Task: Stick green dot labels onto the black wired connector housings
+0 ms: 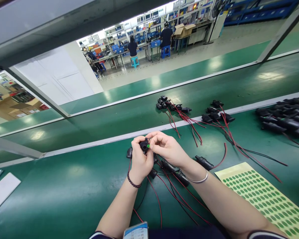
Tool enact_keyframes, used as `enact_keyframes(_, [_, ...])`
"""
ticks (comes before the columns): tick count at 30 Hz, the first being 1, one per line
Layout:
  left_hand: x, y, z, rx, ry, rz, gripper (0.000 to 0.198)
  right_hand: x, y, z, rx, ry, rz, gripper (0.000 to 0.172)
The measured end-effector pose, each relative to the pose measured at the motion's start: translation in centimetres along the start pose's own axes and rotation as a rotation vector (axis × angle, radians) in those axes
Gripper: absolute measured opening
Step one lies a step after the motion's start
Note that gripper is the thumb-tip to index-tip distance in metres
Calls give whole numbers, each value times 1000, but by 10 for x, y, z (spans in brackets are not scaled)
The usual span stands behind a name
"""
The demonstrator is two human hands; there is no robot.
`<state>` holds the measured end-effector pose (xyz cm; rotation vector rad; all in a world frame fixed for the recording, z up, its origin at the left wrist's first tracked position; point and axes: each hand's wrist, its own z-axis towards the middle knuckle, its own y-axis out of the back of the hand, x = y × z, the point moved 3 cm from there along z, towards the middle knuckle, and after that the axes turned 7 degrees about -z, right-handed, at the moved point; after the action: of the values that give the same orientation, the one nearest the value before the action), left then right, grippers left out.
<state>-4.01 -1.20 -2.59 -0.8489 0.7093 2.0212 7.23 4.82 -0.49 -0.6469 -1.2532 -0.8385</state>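
My left hand is closed around a small black pump, its round face with a central hole turned up towards me. Between the fingertips of my right hand is a small green oval sticker, right at the edge of the pump's face. Whether the sticker touches the pump I cannot tell. More black pumps with red and black wires lie on the green bench under my hands. To the right of my right forearm is a yellowish sheet with rows of green oval stickers.
Two clusters of wired pumps lie at the bench's far side, and a large pile sits at the right. White papers are at the left. Metal posts frame the bench; two people sit working in the background.
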Motion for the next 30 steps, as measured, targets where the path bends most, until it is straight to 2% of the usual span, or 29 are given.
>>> enact_keyframes(6, [-4,0,-1,34,-44,5,37,0,1,0,-18,6,-25,6])
enact_keyframes(15, [-1,2,-3,59,-66,20,32,4,0,-1,-42,17,-57,4])
enact_keyframes(30, [2,2,-3,1,-52,-22,22,4,-2,-1,-56,25,-70,6])
